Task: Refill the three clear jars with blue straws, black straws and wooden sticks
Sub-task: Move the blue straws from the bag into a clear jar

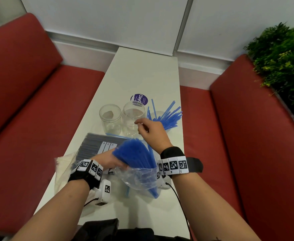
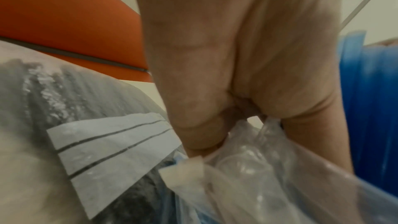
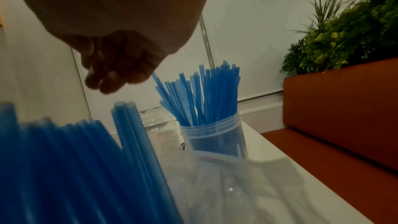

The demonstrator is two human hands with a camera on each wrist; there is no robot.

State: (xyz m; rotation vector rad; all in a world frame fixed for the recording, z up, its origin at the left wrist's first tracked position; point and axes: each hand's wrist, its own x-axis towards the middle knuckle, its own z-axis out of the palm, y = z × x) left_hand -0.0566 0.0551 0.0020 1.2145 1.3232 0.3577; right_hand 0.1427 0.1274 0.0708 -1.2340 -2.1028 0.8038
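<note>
Three clear jars stand mid-table: an empty left jar (image 1: 110, 117), an empty middle jar (image 1: 134, 115), and a right jar (image 3: 215, 139) that holds blue straws (image 1: 168, 119). My left hand (image 1: 111, 159) grips a clear plastic bag (image 1: 139, 176) with a thick bundle of blue straws (image 1: 134, 152) sticking out of it; its fingers (image 2: 204, 134) pinch the crumpled plastic (image 2: 258, 168). My right hand (image 1: 149, 131) hovers above the bundle, between the middle and right jars, fingers (image 3: 107, 77) loosely curled and holding nothing. A bag of black straws (image 1: 94, 145) lies flat in front of the jars.
A pale bag (image 1: 64, 164) lies under my left wrist; its contents do not show. A round purple sticker (image 1: 139, 99) lies behind the jars. The narrow white table (image 1: 142, 70) has red benches (image 1: 38, 110) on both sides. A green plant (image 1: 281, 58) stands behind the right bench.
</note>
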